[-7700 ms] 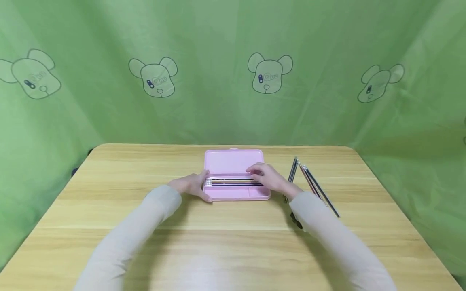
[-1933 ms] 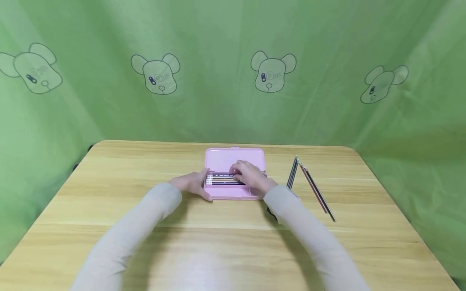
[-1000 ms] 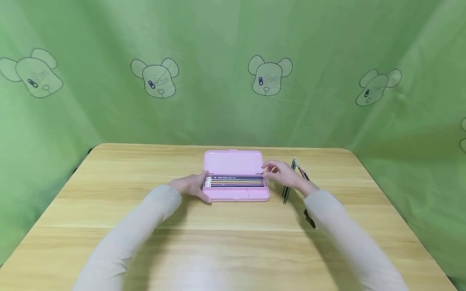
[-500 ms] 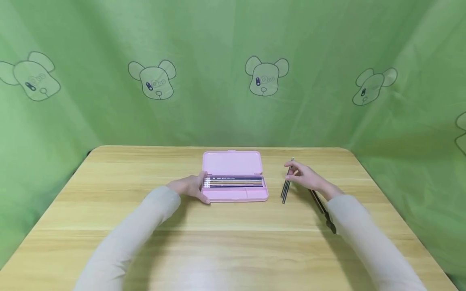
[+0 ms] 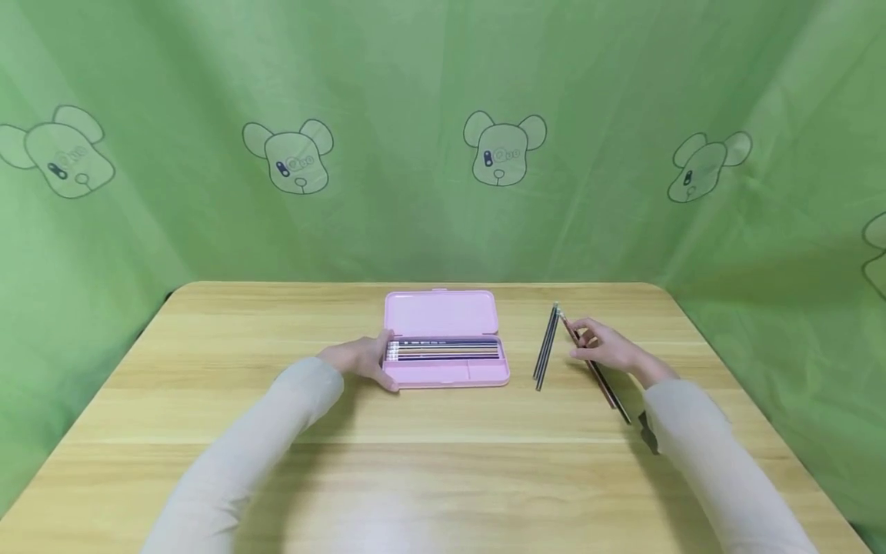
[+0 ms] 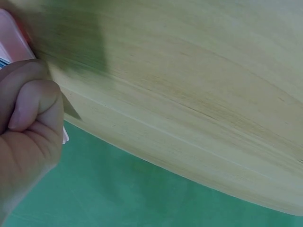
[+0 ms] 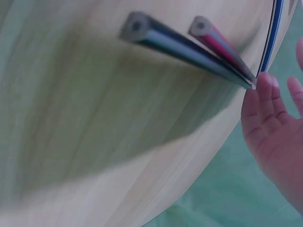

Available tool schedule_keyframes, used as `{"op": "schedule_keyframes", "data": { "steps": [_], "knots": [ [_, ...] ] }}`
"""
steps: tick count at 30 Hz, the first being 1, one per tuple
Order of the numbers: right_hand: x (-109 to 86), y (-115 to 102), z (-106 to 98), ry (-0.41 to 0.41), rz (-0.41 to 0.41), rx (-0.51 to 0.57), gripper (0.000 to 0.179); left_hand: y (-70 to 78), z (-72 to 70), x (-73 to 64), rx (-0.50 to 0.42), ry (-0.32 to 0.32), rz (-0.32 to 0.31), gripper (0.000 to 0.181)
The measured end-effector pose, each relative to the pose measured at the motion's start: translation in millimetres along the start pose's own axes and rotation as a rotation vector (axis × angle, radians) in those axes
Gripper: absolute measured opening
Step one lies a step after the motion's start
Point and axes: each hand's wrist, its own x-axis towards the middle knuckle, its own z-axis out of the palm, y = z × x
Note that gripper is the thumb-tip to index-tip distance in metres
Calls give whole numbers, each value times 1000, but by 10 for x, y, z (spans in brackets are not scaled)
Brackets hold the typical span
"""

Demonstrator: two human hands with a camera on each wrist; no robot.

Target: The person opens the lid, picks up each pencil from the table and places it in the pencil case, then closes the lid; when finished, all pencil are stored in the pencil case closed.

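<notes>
In the head view, my left hand (image 5: 361, 359) grips the left end of a pink pencil case (image 5: 434, 375), thumb at the front corner and fingers at the back. The case lies with its lid raised, and several pencils (image 5: 450, 350) lie side by side in its long compartment, white eraser ends to the left. My right hand (image 5: 609, 348) is over a dark pencil and a reddish pencil (image 5: 601, 385) on the table, thumb and fingers apart. In the right wrist view, its fingertips (image 7: 265, 82) are right at the far ends of the dark pencil (image 7: 180, 47) and reddish pencil (image 7: 220, 45).
Between the case and my right hand lie dark pencils (image 5: 547, 346), their top ends close to those of the other pair. The wooden table (image 5: 443, 477) has rounded far corners. Behind it hangs a green curtain (image 5: 401, 223) printed with bear heads.
My right hand has left the case and moved right to the far pencils. Since the earliest frame, one pencil has gone from the right group and the case's row has grown. My left hand stays put.
</notes>
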Motion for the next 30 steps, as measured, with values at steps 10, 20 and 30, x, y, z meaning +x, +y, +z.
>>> {"op": "schedule_keyframes", "data": {
  "steps": [10,20,30],
  "knots": [
    [-41,26,-37,-71,187,-72,70,14,-23,-16,13,-2,-4,105],
    [-24,76,-23,-87,254,-66,72,25,-19,-19,18,-29,-16,106],
    [11,59,19,-45,318,-18,56,17,-27,-13,12,-20,-23,105]
  ]
}}
